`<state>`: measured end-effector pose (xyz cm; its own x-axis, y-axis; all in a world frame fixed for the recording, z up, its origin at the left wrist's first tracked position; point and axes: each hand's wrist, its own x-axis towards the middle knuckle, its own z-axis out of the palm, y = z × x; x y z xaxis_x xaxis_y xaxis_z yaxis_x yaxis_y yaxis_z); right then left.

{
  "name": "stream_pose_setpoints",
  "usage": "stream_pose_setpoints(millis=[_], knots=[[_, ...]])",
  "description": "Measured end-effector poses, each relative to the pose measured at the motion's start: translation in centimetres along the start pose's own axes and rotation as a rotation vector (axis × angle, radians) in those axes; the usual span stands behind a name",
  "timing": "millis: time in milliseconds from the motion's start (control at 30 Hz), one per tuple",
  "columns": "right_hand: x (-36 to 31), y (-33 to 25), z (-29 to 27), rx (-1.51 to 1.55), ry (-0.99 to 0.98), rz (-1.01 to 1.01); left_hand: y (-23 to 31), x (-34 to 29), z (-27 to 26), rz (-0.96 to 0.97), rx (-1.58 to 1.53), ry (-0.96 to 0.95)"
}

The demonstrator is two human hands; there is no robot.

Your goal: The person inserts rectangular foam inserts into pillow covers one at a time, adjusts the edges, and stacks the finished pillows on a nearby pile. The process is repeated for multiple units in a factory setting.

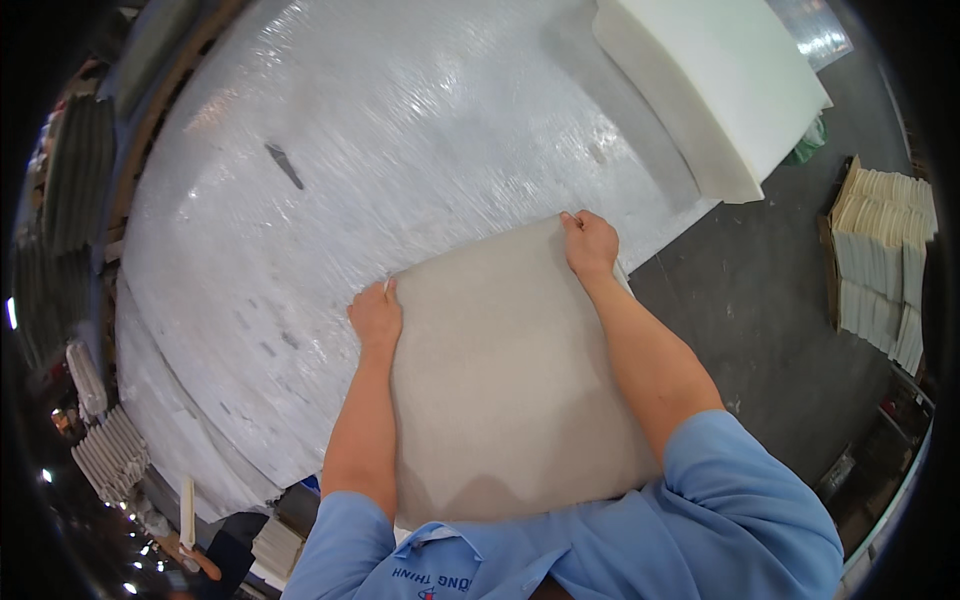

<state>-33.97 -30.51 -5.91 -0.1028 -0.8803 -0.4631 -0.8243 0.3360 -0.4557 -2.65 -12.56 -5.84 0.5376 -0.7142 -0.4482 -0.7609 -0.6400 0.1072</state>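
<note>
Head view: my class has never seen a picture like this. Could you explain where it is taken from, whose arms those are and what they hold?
There is no robot here. A wide fisheye camera on a person's head looks down, so straight edges bend near the rim. The bare arms in blue sleeves are the wearer's own. The left hand and right hand grip the far corners of a beige cushion. Beyond it spreads a surface under shiny film, with a white block at its far right.
</note>
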Motion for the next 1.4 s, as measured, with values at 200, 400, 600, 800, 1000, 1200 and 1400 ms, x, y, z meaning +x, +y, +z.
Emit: stream_pose_setpoints(millis=[200,400,600,800,1000,1200,1400], knots=[[0.1,0.7,-1.9,-0.016,-0.035,-0.097,2.0,-2.7,-3.6,0.121,0.017,0.063],[-2.0,-0.9,-3.2,0.24,-0.251,0.213,5.7,-11.5,-5.3,0.404,-0.067,-0.361],[-2.9,-1.6,-0.9,0.263,0.13,0.156,6.8,-11.1,-4.5,0.343,-0.095,-0.36],[-1.3,-1.6,0.7,0.258,0.191,0.104,6.7,-8.9,-2.4,0.315,-0.168,-0.323],[0.5,-0.4,2.0,0.226,0.214,0.031,6.6,-6.6,-1.1,0.31,-0.287,-0.274],[0.5,-0.2,1.1,0.311,0.238,-0.029,7.6,-5.7,-2.5,0.205,-0.275,0.322],[-1.4,0.0,0.2,0.276,0.158,-0.061,3.9,-4.3,-2.7,0.087,-0.179,0.201]])
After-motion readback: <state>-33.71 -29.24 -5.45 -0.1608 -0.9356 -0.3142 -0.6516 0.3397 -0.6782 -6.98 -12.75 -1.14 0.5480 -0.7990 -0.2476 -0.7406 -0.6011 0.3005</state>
